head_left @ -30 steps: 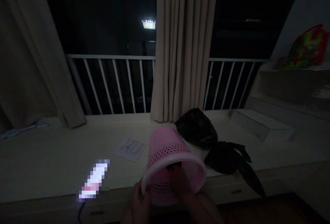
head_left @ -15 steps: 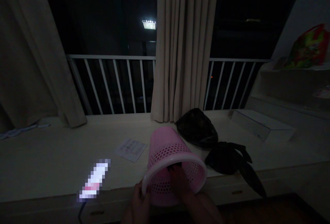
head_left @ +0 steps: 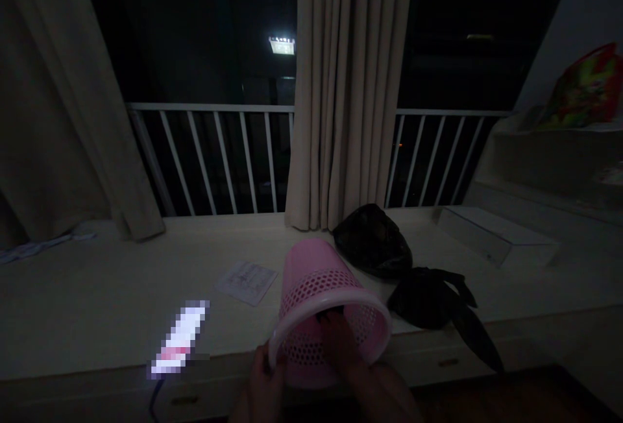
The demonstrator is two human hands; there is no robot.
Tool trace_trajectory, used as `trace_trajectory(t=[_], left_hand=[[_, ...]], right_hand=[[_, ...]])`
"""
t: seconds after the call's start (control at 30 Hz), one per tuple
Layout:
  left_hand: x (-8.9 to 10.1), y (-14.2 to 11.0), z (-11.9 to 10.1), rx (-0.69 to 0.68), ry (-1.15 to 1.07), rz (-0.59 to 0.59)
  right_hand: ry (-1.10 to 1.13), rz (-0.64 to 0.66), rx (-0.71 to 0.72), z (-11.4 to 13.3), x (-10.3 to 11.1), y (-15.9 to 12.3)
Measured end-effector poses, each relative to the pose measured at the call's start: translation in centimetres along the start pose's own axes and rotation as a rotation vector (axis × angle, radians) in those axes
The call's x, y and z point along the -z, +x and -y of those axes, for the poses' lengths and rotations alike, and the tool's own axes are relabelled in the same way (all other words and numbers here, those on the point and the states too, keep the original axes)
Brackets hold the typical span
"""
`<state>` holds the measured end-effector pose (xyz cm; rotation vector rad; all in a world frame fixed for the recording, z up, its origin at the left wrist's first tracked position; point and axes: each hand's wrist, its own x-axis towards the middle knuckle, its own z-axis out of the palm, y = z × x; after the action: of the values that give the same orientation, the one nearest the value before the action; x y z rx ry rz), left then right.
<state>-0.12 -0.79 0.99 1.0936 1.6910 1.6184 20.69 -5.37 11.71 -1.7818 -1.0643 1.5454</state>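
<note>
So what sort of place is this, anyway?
Probably a room in a home or dormitory: a long beige curtain hangs in front of a white railing, and the left hand holds the rim of a pink basket.

The pink basket (head_left: 311, 259), pierced with holes, lies tipped on the surface (head_left: 97, 306), mouth facing its near side, something black (head_left: 337, 309) inside.

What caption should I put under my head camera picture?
Left hand grips a tipped pink basket's rim; right hand inside, black plastic beside it.
</note>
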Motion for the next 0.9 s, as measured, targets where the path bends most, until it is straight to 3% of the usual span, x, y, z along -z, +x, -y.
trace_trajectory(t=[0.23,0.4,0.6,0.77,0.9], left_hand=[[0.2,0.2,0.7,0.028,-0.024,0.063],[0.2,0.1,0.9,0.022,0.033,0.06],[-0.2,0.1,1.1,-0.019,0.075,0.071],[-0.3,0.2,1.4,0.005,0.07,0.08],[0.0,-0.2,0.6,0.068,0.079,0.093]], right_hand=[[-0.011,-0.017,-0.001,-0.4,0.2,0.3],[0.093,0.018,0.077,-3.9,-0.2,3.9],[0.006,-0.053,-0.007,-7.4,-0.3,7.3],[-0.082,-0.052,0.064,-5.0,-0.1,5.3],[-0.006,0.079,0.095,-1.4,-0.1,1.8]])
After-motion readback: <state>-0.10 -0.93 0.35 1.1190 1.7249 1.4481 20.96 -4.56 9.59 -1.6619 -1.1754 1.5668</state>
